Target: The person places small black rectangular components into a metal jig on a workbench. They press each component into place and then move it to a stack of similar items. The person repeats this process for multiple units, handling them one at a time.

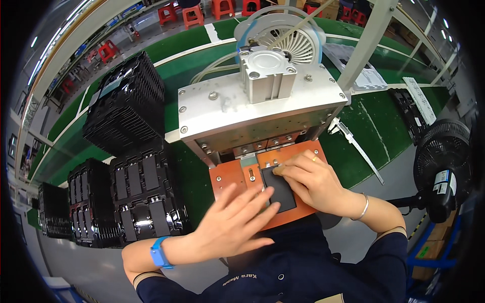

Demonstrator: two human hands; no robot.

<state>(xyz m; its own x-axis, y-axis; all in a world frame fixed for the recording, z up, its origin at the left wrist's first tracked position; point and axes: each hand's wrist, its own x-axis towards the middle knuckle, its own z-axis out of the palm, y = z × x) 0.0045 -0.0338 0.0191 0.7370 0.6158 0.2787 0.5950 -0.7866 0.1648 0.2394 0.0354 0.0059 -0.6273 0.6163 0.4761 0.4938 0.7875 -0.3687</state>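
Note:
A flat black rectangular piece (281,193) lies on the orange base plate (229,174) of a silver press (262,103). My right hand (316,179) has its thumb and fingers closed at the far edge of that piece, near small metal tabs. Spread fingers show on my left hand (235,222). Its fingertips are over the near left side of the black piece; whether they touch it I cannot tell. A metal slot with a screw sits in the orange plate just left of the piece.
Stacks of black plastic trays (126,106) stand at the left, and nearer trays (146,187) hold dark flat pieces. A caliper (356,146) rests on the green bench right of the press. A black fan (442,166) is at far right; a white fan (293,43) stands behind the press.

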